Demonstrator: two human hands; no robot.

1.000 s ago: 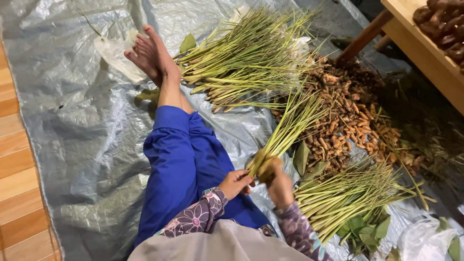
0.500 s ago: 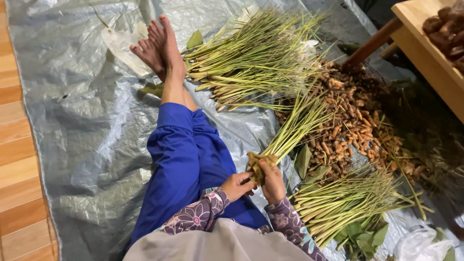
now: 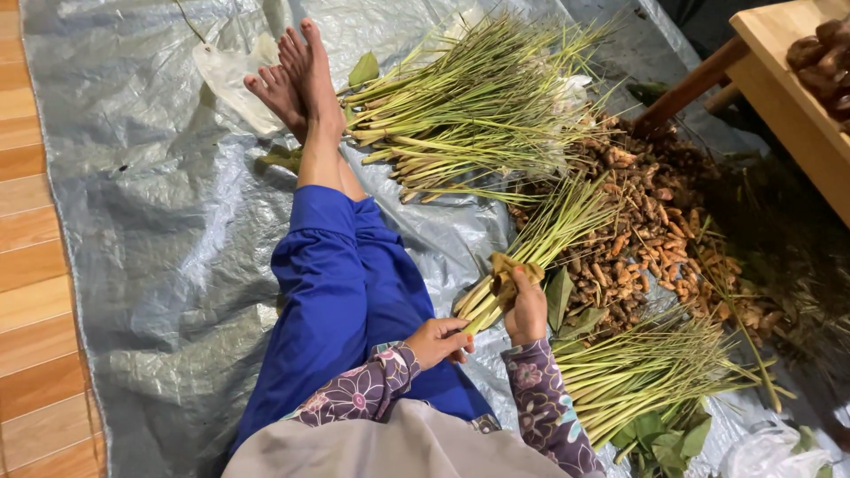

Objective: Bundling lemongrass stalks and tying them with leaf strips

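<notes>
I sit on a grey plastic sheet [image 3: 159, 221] with my legs in blue trousers stretched out. My right hand [image 3: 529, 308] grips a small bundle of green lemongrass stalks [image 3: 540, 243] near its thick ends, where a yellowish leaf strip [image 3: 512, 270] is wrapped round it. My left hand [image 3: 440, 341] is curled just below the stalk ends and touches them; whether it holds the strip's end I cannot tell. The bundle's tips point up and to the right.
A large heap of lemongrass [image 3: 478, 97] lies beyond my feet [image 3: 297, 75]. A second heap [image 3: 651, 367] with green leaves [image 3: 660, 434] lies at my right. Brown turmeric roots [image 3: 655, 230] are piled between them. A wooden table [image 3: 788, 97] stands at top right, wooden floor [image 3: 35, 292] at left.
The bundle has moved slightly left, closer to my lap. My right hand has shifted higher on the wrapped part, and my left hand has dropped under the stalk ends.
</notes>
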